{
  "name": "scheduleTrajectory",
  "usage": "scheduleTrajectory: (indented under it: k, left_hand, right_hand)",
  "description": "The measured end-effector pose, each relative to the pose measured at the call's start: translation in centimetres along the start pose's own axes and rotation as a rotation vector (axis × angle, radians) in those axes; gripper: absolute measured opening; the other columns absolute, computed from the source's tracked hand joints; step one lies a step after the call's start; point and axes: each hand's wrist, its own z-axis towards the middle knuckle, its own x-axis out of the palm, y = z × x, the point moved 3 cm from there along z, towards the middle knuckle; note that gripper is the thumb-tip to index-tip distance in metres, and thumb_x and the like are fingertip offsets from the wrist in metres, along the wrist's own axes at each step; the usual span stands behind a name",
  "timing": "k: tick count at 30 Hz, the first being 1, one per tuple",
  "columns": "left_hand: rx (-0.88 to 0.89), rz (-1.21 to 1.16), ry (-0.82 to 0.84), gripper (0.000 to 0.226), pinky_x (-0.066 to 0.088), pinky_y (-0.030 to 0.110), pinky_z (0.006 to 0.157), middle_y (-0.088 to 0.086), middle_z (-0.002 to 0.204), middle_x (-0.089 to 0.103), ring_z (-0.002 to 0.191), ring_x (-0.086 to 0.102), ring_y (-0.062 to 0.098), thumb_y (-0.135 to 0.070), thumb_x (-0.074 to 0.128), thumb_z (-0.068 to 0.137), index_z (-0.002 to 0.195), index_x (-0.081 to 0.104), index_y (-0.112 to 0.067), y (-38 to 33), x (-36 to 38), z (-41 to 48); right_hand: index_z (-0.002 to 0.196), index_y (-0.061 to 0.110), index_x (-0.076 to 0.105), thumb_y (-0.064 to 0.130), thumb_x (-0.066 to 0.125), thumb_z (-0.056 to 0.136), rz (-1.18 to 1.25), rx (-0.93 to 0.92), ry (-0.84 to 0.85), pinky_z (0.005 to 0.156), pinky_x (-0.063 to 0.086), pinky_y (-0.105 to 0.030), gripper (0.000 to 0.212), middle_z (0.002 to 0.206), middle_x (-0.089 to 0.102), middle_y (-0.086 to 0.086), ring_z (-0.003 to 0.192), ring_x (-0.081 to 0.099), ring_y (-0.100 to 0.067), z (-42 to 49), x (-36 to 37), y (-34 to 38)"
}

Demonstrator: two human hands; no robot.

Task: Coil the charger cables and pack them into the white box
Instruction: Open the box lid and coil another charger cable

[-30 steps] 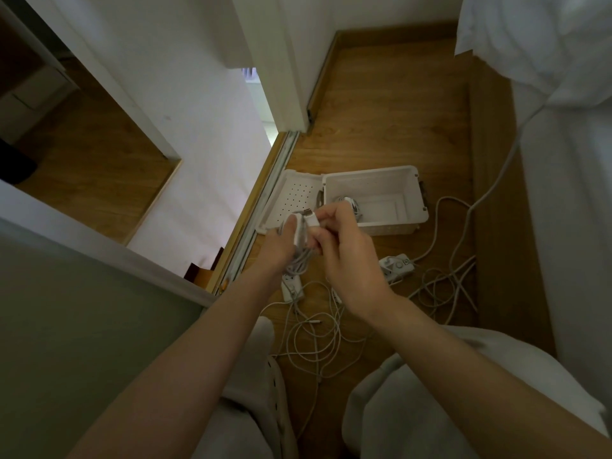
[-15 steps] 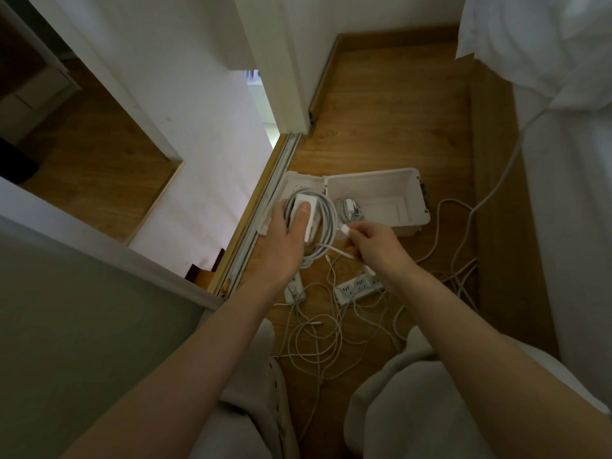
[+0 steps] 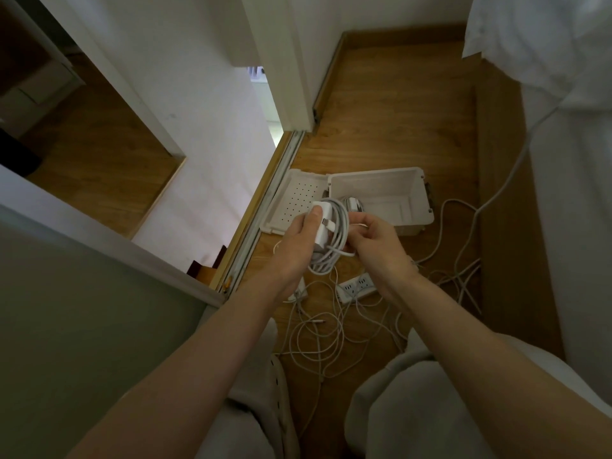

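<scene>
My left hand (image 3: 299, 241) grips a white charger brick (image 3: 323, 223) with its white cable (image 3: 341, 226) coiled around it, thumb pressed on the brick's top. Touching the coil from the right, my right hand (image 3: 377, 241) has its fingers closed on the cable's loops. Just behind both hands the white box (image 3: 414, 193) stands open on the wooden floor, its perforated lid (image 3: 298, 200) folded out to the left. A coiled cable (image 3: 353, 204) lies inside the box at its left end. More loose white cables (image 3: 318, 339) are tangled on the floor between my knees.
A white power strip (image 3: 357, 288) lies on the floor below my hands, and another white charger (image 3: 299, 293) lies partly hidden under my left wrist. A cable (image 3: 516, 160) runs up to the white bedding at right. A sliding door track (image 3: 265, 207) borders the left.
My right hand has moved from pulling the cable end out to the right back up against the coil. The plug end now lies wrapped against the brick in my left hand.
</scene>
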Motion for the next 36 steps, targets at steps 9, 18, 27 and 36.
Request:
scheduleTrajectory:
  k: [9, 18, 27, 36]
  left_hand:
    - [0.026, 0.052, -0.111, 0.045, 0.051, 0.025, 0.069, 0.005, 0.111, 0.056, 0.09, 0.059, 0.014, -0.047, 0.03, 0.099, 0.13, 0.039, -0.017, -0.1, 0.4, 0.2]
    - [-0.099, -0.016, -0.033, 0.055, 0.054, 0.04, 0.086, 0.013, 0.118, 0.062, 0.1, 0.064, 0.026, -0.056, 0.033, 0.095, 0.132, 0.047, -0.018, 0.7, 0.3, 1.3]
    - [0.025, 0.165, -0.133, 0.05, 0.05, 0.026, 0.071, 0.002, 0.109, 0.052, 0.087, 0.057, 0.012, -0.046, 0.032, 0.098, 0.138, 0.033, -0.015, 1.1, 0.2, 0.8]
    - [0.053, 0.297, -0.13, 0.052, 0.049, 0.033, 0.082, 0.002, 0.113, 0.051, 0.097, 0.053, 0.018, -0.047, 0.038, 0.096, 0.137, 0.035, -0.013, 1.2, 1.0, 1.5]
  right_hand:
    - [0.116, 0.028, 0.038, 0.013, 0.06, 0.089, -0.205, -0.252, -0.003, 0.063, 0.054, -0.015, 0.038, 0.091, 0.065, -0.002, 0.079, 0.066, -0.011, -2.2, 0.9, 1.3]
    - [0.112, 0.019, 0.046, 0.003, 0.059, 0.088, -0.231, -0.309, -0.006, 0.059, 0.052, -0.015, 0.033, 0.086, 0.065, -0.001, 0.073, 0.065, -0.005, -1.6, 1.0, 1.0]
    - [0.096, 0.022, 0.052, 0.017, 0.064, 0.086, -0.671, -0.341, 0.034, 0.056, 0.045, -0.011, 0.016, 0.078, 0.055, 0.01, 0.066, 0.054, -0.003, -0.9, 0.6, 0.5]
    - [0.113, 0.01, 0.055, 0.014, 0.057, 0.089, -1.249, -0.435, -0.153, 0.093, 0.039, -0.029, 0.024, 0.121, 0.043, -0.007, 0.112, 0.04, -0.019, -1.2, 1.1, 1.3]
